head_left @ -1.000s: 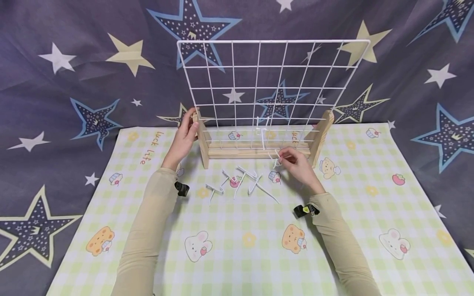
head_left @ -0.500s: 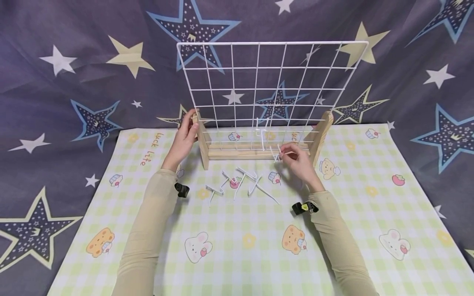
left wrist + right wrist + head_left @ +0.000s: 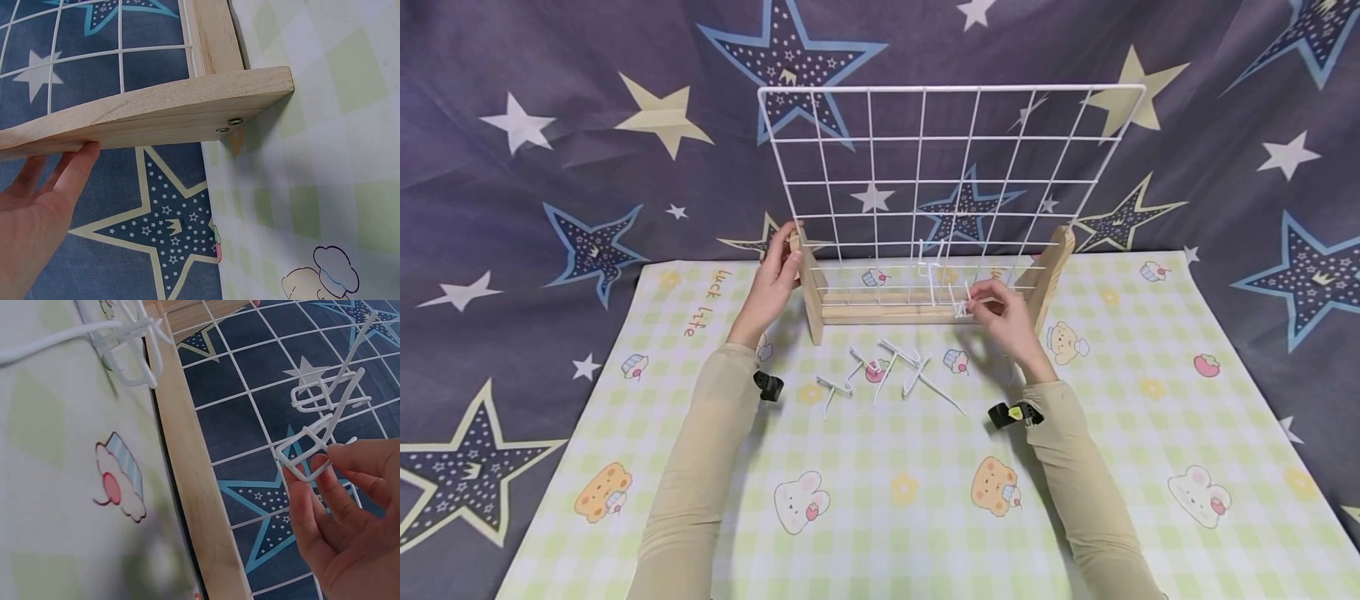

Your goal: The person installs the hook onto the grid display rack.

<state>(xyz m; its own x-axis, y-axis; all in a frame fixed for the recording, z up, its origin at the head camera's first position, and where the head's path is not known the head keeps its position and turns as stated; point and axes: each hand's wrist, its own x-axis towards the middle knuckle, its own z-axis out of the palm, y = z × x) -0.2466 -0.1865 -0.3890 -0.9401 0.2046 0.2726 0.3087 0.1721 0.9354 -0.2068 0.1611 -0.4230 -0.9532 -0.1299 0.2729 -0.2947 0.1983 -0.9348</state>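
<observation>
Mat (image 3: pixel 700 467) lettering "luck life" (image 3: pixel 703 300), hook (image 3: pixel 961 307) pinched

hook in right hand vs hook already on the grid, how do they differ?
The white wire hook pinched in the right hand is held off the panel, near the lower rows, while the white wire hook hung on the white wire grid panel bears on the grid's wires with no hand on it. The held hook lies tilted; the hung one stands upright with its prong pointing forward. Both look the same white bent wire, like the loose hooks on the checked mat.
</observation>
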